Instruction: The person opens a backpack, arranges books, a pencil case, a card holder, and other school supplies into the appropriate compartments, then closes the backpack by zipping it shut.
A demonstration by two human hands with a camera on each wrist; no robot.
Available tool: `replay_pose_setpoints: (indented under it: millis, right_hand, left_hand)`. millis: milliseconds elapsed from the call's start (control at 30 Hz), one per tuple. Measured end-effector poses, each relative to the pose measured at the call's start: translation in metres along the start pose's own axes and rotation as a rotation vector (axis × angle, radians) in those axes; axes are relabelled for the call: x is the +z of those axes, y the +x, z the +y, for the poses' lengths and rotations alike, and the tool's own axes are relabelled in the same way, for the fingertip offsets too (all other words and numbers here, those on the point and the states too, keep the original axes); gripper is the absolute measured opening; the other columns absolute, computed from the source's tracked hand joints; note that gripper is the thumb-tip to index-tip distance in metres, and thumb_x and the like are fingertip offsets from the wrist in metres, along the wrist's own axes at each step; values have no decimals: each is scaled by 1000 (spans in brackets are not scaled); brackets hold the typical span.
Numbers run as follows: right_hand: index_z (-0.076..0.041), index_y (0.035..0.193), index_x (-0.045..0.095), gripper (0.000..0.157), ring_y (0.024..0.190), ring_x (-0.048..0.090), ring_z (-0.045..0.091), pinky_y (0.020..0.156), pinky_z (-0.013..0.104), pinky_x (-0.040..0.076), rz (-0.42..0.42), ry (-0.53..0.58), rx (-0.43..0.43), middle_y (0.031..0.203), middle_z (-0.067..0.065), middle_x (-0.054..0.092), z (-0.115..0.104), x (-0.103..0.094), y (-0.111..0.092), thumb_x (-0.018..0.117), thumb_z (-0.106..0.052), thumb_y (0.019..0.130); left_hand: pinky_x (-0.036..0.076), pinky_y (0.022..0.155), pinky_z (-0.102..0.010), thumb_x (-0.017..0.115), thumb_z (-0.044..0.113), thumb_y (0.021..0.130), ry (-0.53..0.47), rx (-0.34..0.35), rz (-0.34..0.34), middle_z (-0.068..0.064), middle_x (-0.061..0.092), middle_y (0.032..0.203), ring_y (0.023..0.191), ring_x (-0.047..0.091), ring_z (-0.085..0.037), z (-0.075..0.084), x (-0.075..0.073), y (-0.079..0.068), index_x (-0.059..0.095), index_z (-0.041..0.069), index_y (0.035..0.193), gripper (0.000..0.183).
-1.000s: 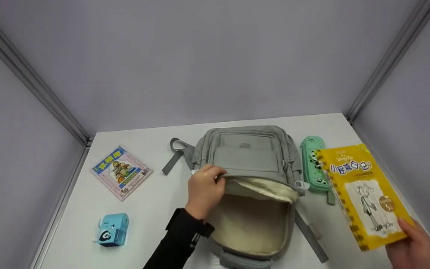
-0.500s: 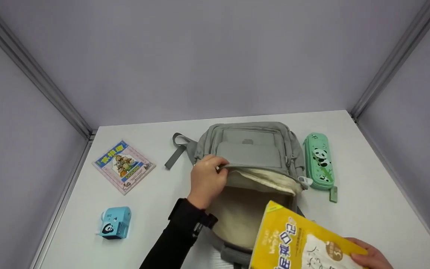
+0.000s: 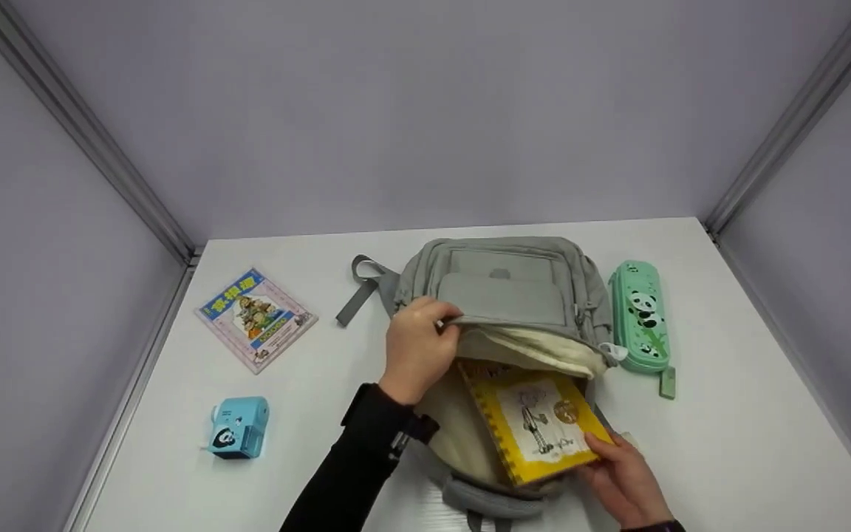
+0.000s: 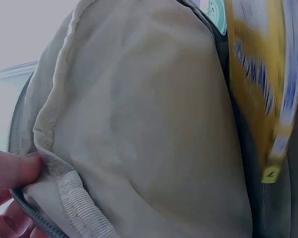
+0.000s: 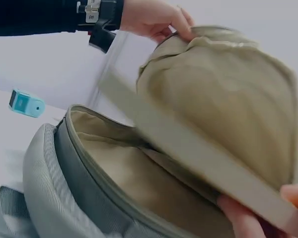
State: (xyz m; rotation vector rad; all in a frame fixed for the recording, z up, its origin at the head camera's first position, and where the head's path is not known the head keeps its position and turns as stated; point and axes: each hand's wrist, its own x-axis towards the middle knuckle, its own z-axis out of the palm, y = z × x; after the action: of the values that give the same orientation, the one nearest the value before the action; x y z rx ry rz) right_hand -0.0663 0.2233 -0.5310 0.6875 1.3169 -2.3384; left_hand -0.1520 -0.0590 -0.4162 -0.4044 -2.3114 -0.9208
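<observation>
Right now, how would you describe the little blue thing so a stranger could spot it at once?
Start at the grey backpack mid-table and look left, past the left hand. Nearer than the square picture book stands a small blue box with a panda face, the only blue thing there.

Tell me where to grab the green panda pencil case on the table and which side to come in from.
Grip the green panda pencil case across its narrow width near the middle, coming from above. It lies flat on the white table, long axis running away from the person. Its right long side is free, but the grey backpack lies close along the left, so fingers must slip into that narrow space there.
</observation>
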Motion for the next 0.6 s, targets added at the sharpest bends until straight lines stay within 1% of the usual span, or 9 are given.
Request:
replay_pose_setpoints:
  millis: [67, 133, 200, 233, 333, 400, 467, 567, 600]
  right_hand:
    - [-1, 158, 7, 63, 100, 63, 6, 93, 27, 53, -1, 37, -30, 118, 1, 60, 2, 10, 10, 42, -10, 106]
    - [-3, 159, 0, 65, 104, 62, 6, 96, 27, 51, -29, 43, -51, 131, 6, 51, 2, 18, 18, 38, -10, 107]
    - [-7, 160, -4, 65, 119, 57, 12, 105, 29, 47, -57, 66, -63, 147, 13, 37, 0, 25, 24, 35, -10, 108]
    - [-8, 160, -7, 65, 131, 51, 17, 111, 30, 43, -77, 88, -69, 154, 17, 29, 0, 29, 26, 33, -8, 108]
    - [-10, 159, -11, 68, 152, 19, 27, 123, 36, 27, -144, 174, -94, 163, 15, 11, -1, 40, 34, 30, -2, 106]
    - [-17, 160, 0, 67, 153, 16, 25, 123, 36, 27, -198, 256, -110, 159, 11, 21, 1, 48, 41, 31, 4, 104]
    - [-18, 151, 23, 57, 144, 32, 20, 118, 34, 36, -250, 351, -129, 143, 4, 38, 2, 56, 50, 31, 10, 101]
    - [-12, 121, 50, 43, 118, 53, 12, 107, 32, 47, -335, 495, -143, 117, -2, 55, 5, 67, 64, 30, 17, 97]
    - [-15, 113, 55, 42, 112, 56, 4, 106, 26, 46, -363, 382, -221, 111, -6, 57, 7, 69, 68, 35, 18, 96]
  left_hand:
    - [55, 66, -32, 70, -3, 74, 0, -8, 1, -6, 72, 81, 73, 68, -19, 0, 0, 0, 76, 9, 81, 15]
    - [55, 66, -32, 70, -3, 73, 0, -12, 0, -6, 72, 81, 73, 68, -19, 0, 0, -1, 76, 9, 81, 15]
    - [55, 66, -32, 70, -3, 73, 2, -13, -1, -5, 72, 81, 73, 68, -19, 0, 0, -2, 76, 8, 81, 15]
    - [55, 66, -32, 70, -3, 73, 0, -15, -3, -5, 72, 81, 73, 68, -19, 0, 0, -3, 76, 8, 81, 15]
    - [55, 66, -31, 69, -4, 73, 1, -12, -4, -5, 71, 80, 72, 68, -18, 1, 0, -6, 76, 8, 81, 17]
    - [55, 65, -30, 69, -5, 72, 0, -9, -3, -4, 71, 80, 71, 68, -17, 1, 0, -8, 76, 8, 81, 17]
    - [55, 65, -30, 68, -5, 71, 0, -2, -1, -4, 71, 80, 71, 68, -17, 2, -1, -9, 76, 8, 80, 18]
    - [55, 65, -30, 68, -6, 70, -8, 14, 2, -4, 71, 80, 72, 68, -17, 3, -1, -12, 75, 8, 80, 19]
    - [54, 65, -29, 68, -7, 70, -11, 21, 3, -4, 71, 81, 72, 68, -17, 4, -1, -13, 75, 8, 80, 19]
